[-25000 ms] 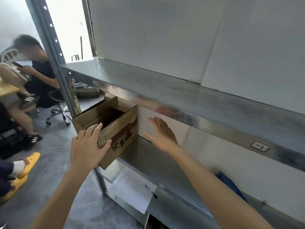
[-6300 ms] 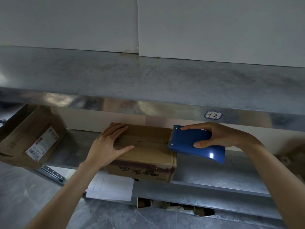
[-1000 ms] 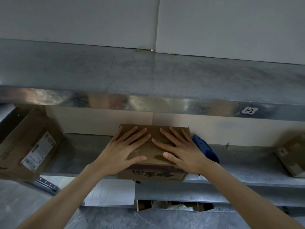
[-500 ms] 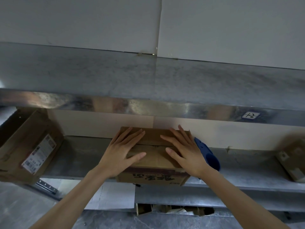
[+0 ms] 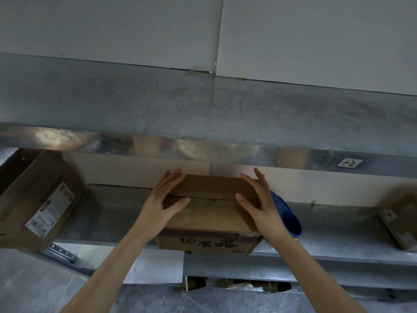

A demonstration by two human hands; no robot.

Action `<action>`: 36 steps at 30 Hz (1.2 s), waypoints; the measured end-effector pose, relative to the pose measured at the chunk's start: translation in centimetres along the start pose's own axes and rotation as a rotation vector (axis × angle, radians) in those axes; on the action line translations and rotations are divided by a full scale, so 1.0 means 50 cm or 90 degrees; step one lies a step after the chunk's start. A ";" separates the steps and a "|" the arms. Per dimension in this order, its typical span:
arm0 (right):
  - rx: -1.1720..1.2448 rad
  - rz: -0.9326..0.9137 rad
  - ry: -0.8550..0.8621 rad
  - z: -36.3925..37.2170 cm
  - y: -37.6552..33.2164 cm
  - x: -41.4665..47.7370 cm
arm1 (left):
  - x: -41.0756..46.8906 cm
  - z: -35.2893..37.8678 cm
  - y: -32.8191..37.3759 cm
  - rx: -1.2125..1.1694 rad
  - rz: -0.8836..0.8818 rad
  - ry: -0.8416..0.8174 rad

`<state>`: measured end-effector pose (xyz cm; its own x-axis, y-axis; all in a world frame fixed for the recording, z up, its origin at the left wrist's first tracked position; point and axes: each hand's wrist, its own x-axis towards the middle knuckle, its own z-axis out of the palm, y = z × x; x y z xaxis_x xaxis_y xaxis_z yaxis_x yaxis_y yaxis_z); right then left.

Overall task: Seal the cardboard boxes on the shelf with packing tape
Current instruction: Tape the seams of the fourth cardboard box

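A closed brown cardboard box (image 5: 212, 219) with a dark red band and black printed characters on its front sits at the front edge of a grey metal shelf (image 5: 334, 224). Its two top flaps are folded down and meet along a dark seam running left to right. Whether tape lies over that seam cannot be told.

The left hand (image 5: 161, 206) lies flat on the left end of the box top. Its fingers (image 5: 171, 180) are straight and slightly apart, reaching over the far flap, with the thumb stretched along the seam. The right hand (image 5: 261, 205) rests the same way on the right end, fingers straight and spread, thumb pointing in toward the middle of the box. Neither hand grips anything.

Just right of the box, partly hidden behind the right wrist, a blue plastic tape dispenser (image 5: 287, 214) lies on the same shelf. Well to the left of the box stands a tilted open brown carton with a white shipping label (image 5: 40, 199). Well to its right, another small brown carton (image 5: 400, 220) shows at the picture's edge.

Above the box runs the shiny front lip of an upper metal shelf (image 5: 203, 102), carrying a small white tag with handwritten marks (image 5: 349, 163) up and to the right of the box. Below the box a white paper sheet (image 5: 158, 265) hangs, and torn cardboard scraps (image 5: 237, 284) lie in a gap.
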<state>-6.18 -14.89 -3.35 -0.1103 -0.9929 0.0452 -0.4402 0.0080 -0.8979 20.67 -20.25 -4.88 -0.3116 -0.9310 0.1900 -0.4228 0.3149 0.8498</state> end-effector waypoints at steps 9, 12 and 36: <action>-0.398 -0.230 -0.062 -0.005 0.001 -0.001 | -0.006 0.000 0.003 0.401 0.247 -0.014; -0.475 -0.262 -0.179 -0.012 -0.010 0.005 | -0.003 -0.005 0.002 0.432 0.271 -0.072; -0.584 -0.215 -0.277 -0.014 -0.022 0.012 | 0.002 -0.014 0.011 0.496 0.183 -0.161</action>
<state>-6.38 -15.43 -2.03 0.3897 -0.9162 -0.0935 -0.9107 -0.3683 -0.1870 21.02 -20.28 -4.03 -0.6364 -0.7563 0.1516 -0.7325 0.6541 0.1885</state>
